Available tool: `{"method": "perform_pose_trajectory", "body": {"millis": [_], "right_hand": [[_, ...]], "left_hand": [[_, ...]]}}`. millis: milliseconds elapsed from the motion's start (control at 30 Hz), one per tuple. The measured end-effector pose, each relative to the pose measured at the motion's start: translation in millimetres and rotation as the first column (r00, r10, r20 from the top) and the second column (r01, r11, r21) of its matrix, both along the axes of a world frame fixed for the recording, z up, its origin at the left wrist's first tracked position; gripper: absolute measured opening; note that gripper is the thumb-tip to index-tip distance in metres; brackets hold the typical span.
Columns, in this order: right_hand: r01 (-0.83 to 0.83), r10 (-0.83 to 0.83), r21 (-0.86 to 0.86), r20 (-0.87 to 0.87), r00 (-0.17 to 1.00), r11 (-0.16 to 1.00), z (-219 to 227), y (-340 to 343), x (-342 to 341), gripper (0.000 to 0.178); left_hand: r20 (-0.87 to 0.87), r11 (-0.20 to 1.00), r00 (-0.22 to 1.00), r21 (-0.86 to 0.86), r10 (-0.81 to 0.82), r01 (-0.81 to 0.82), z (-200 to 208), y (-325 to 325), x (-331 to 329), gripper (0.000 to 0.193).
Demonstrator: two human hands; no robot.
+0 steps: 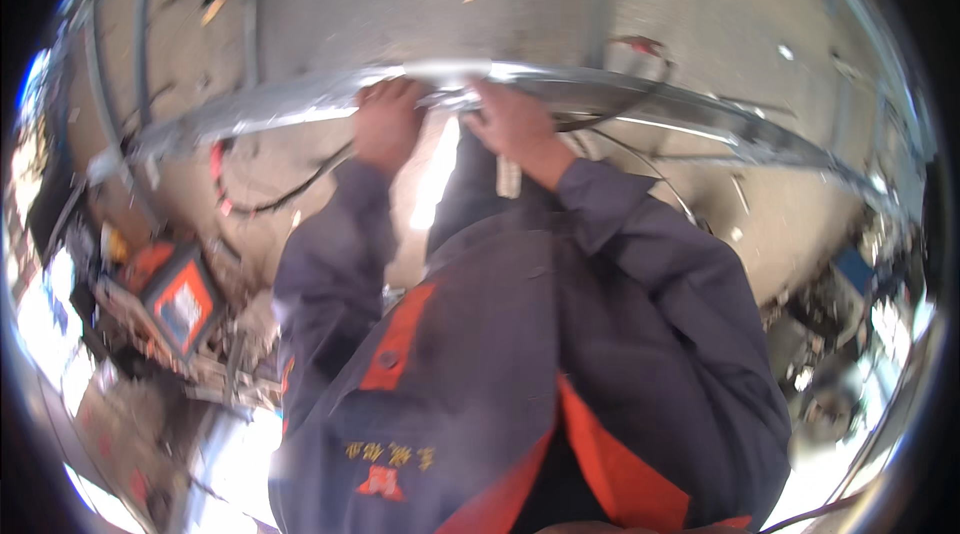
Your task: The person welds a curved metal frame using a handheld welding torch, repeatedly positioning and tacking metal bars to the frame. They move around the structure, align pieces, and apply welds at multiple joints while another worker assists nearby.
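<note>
Crossing the view: a long metal bar (700, 116) stretched left to right.
Left hand (388, 124): curled at the bar; blur hid whether it grasped.
Right hand (515, 129): touched it nearby; grip likewise unclear.

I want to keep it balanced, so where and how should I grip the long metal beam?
Probably near its middle, from your own side, fingers over the top: the long metal beam is narrow, lies crosswise before you and stretches far out both ways. Your left hand and right hand are at that middle stretch.
</note>
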State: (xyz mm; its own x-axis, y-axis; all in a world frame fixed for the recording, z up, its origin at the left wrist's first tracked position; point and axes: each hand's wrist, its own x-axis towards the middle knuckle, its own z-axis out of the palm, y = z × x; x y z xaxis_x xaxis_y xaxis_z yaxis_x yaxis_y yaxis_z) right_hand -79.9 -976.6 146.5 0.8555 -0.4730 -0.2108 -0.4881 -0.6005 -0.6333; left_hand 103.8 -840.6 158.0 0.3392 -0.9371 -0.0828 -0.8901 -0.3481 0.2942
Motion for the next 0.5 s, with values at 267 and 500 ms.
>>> {"method": "perform_pose_trajectory", "body": {"millis": [267,500], "right_hand": [[0.733,-0.754,0.179,0.142,0.641,0.657,24,-74,-187,0.036],[0.984,-0.894,-0.176,0.445,0.062,-0.019,21,-222,-443,0.078]], "left_hand": [[0.012,0.992,0.996,0.101,-0.084,0.082,3,-16,-23,0.07],[0.097,0.992,0.995,0.123,0.03,-0.041,14,-7,-48,0.085]]}}
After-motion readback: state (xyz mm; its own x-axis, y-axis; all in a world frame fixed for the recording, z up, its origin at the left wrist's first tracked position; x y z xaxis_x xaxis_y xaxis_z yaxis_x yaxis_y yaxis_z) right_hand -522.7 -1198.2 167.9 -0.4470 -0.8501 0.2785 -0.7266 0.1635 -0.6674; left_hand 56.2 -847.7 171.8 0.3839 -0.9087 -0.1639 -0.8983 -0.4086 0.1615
